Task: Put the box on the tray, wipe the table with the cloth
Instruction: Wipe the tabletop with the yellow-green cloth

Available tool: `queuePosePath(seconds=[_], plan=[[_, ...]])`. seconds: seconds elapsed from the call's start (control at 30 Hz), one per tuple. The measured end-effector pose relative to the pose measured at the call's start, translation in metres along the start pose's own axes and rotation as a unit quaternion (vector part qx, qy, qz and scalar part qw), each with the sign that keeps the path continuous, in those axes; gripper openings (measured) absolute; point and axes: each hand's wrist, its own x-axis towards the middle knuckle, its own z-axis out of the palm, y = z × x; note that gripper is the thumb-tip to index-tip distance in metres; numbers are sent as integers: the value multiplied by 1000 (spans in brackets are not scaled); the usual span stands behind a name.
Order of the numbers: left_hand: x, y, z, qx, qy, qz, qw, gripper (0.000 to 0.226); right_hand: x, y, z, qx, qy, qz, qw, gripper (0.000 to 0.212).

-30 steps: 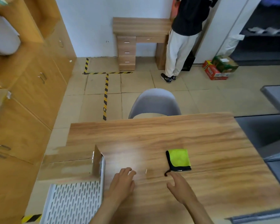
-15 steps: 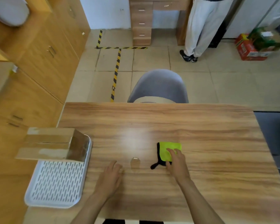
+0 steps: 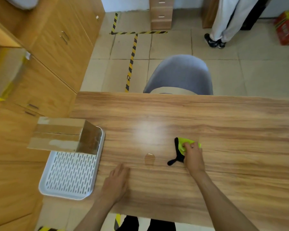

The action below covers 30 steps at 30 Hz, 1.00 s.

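Head camera view, looking down on a wide wood-grain table [image 3: 207,117]. Beyond its far edge stands a grey rounded chair [image 3: 178,74], its seat hidden by the tabletop. At the table's left end a white slotted plastic tray [image 3: 68,179] overhangs the edge. A brown taped cardboard box [image 3: 62,135] sits on the tray's far half; no writing can be read on it. The left hand [image 3: 116,182] lies flat and relaxed on the wood. The right hand [image 3: 193,155] is clenched around a lime-green cloth with black trim [image 3: 180,145], which is partly covered by the fingers. A small clear wet patch [image 3: 149,158] lies between the hands.
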Motion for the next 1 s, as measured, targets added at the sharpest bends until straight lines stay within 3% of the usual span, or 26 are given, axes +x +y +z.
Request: queuePosePath(seconds=[0.17,0.33,0.5,0.6,0.8,1.0], plan=[[-9,-1,2,-16,-24,-17,999,70,-15,-14,8,-3,2,-9,1000,41],[-14,-17,5,-19,-15,32,999,65,-77,-48,36,24,-27,-30,999,36],[-19,-37,25,34,40,58,997,71,-167,-90,77,55,-66,-49,995,33],[-18,-47,31,49,45,72,995,79,-196,-106,90,88,-38,-38,995,29],[-7,-56,37,55,30,75,995,90,-115,-106,72,212,51,46,975,31],[-5,-54,36,63,10,78,995,89,-7,-134,60,163,51,51,984,41]])
